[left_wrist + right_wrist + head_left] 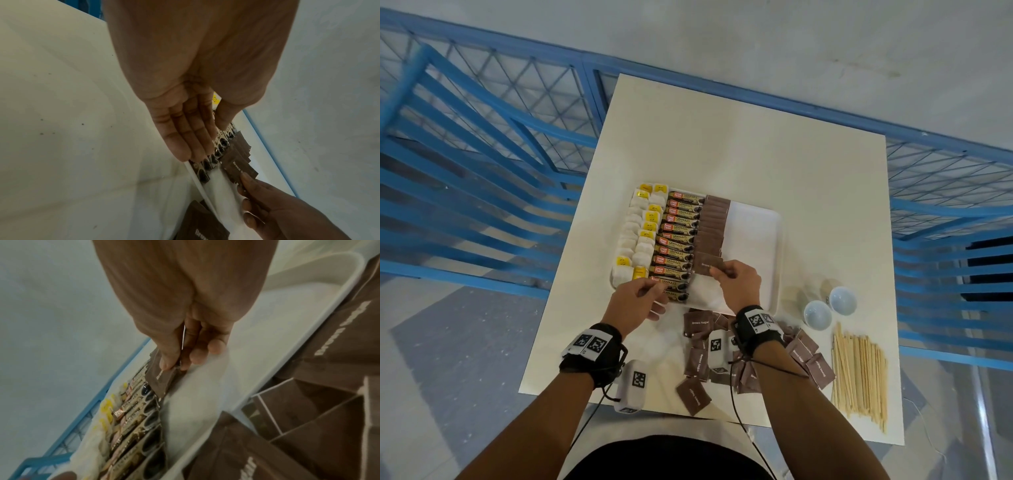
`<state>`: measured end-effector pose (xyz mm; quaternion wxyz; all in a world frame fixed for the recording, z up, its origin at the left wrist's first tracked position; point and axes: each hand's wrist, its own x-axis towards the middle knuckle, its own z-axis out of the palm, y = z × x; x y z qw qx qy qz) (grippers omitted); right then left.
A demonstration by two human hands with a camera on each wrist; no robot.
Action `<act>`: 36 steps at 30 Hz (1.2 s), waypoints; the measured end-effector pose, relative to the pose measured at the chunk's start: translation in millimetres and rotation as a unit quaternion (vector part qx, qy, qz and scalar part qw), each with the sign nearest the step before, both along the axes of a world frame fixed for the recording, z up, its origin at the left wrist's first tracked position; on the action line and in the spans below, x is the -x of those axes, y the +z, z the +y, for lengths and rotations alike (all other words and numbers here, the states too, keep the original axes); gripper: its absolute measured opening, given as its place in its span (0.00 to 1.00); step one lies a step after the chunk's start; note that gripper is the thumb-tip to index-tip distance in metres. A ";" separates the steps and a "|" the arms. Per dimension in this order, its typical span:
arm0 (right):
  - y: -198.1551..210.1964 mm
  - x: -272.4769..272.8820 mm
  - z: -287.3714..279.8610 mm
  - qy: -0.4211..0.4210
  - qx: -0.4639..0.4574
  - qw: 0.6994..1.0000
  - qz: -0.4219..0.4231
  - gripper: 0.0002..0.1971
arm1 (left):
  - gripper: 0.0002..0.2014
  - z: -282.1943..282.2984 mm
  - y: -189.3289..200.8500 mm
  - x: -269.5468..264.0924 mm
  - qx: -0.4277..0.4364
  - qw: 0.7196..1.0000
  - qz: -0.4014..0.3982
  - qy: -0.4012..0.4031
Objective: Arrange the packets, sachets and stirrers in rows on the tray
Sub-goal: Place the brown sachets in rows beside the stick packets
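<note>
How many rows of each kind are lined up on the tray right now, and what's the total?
On the tray:
Tea bag rows: 2
Coffee granule sachet rows: 1
Brown sugar sachet rows: 1, unfinished; the right hand pinches a brown sugar sachet at its near end
Stirrer rows: 0
Total: 4 rows

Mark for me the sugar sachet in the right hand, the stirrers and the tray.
Sugar sachet (709, 264), head view: on its brown face left of the pinching fingers.
Stirrers (859, 373), head view: middle of the bundle on the table.
Tray (777, 240), head view: on its bare right rim.
</note>
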<state>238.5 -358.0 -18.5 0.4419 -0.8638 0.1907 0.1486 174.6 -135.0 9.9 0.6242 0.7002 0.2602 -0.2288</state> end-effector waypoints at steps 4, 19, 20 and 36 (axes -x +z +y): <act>-2.0 -1.0 4.9 -0.004 0.031 0.999 0.004 0.07 | 0.08 3.4 -1.8 3.4 -0.017 1.000 0.005 -0.012; 3.4 1.9 10.3 -0.040 0.070 0.997 0.009 0.15 | 0.06 3.8 2.0 0.5 -0.037 0.997 -0.009 -0.066; 4.1 5.2 9.4 -0.046 0.074 0.996 0.007 0.16 | 0.06 3.6 2.2 0.6 -0.042 0.996 -0.014 -0.077; 22.1 138.3 -36.1 0.041 0.030 0.998 -0.032 0.10 | 0.30 -40.6 -23.2 76.6 -0.193 0.886 -0.117 -0.405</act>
